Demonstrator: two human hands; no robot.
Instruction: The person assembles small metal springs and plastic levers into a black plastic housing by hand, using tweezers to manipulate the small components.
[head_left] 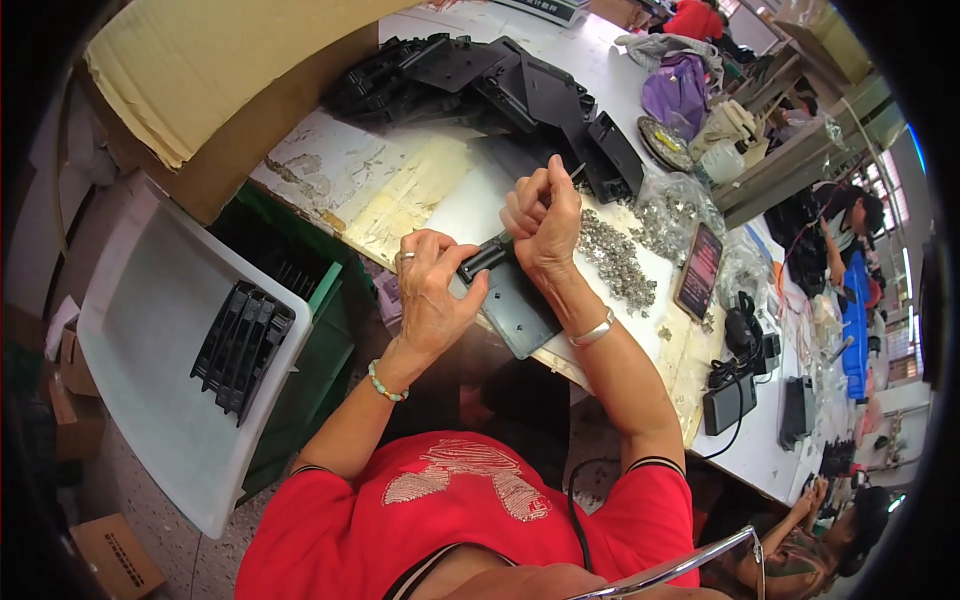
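My left hand [432,290] is closed on the edge of a black plastic housing [522,312] with a flat plate and a rounded ridge, tilted at the table's front edge. My right hand [545,215] makes a fist just above the housing's far end. A thin, dark, pointed tip shows beside this fist; the rest of that tool is hidden by the fingers. Right of the fist, small silvery metal pieces [615,262] lie heaped on a white sheet. Beyond both hands, similar black plastic housings [510,85] are piled up.
At left, a white tray [140,290] holding several black slotted parts [243,350] rests over a green crate [325,370]. A cardboard box [230,150] stands far left. A phone [699,268], plastic bags and a black adapter [730,403] with cable lie to the right. Other people sit at right.
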